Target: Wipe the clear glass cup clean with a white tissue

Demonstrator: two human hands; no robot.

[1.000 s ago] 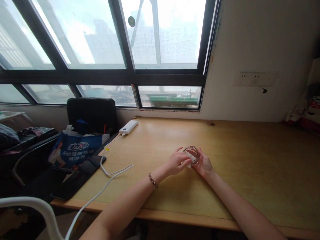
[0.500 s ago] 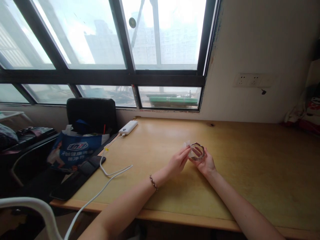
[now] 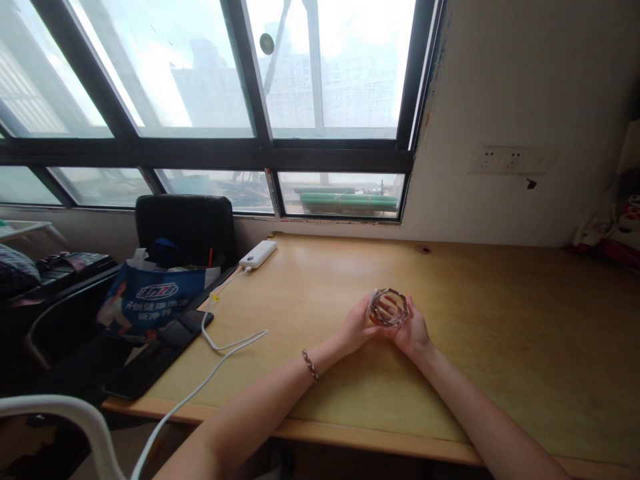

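A clear faceted glass cup [image 3: 390, 325] with a many-sided rim is held between my two hands, just above the table. Its opening faces up toward me, and fingers show through the see-through walls. My left hand [image 3: 361, 325] is curved around the cup's left side, thumb low in front. From the right and below, my right hand [image 3: 413, 332] cradles the cup. A braided bracelet [image 3: 309, 366] circles my left wrist. The white tissue seen earlier at my left fingers cannot be made out now.
The wooden table [image 3: 500, 347] extends under both arms. A white power bank [image 3: 259, 254] lies at its far left, with a white cable [image 3: 235, 345] running toward me. Left of the table are a black chair [image 3: 185, 223] and a blue bag [image 3: 150, 300]. Windows and a wall stand behind.
My left hand has moved from the cup's upper left edge, where it pinched a white tissue, to wrap around its left side. The cup has turned slightly in my hands.
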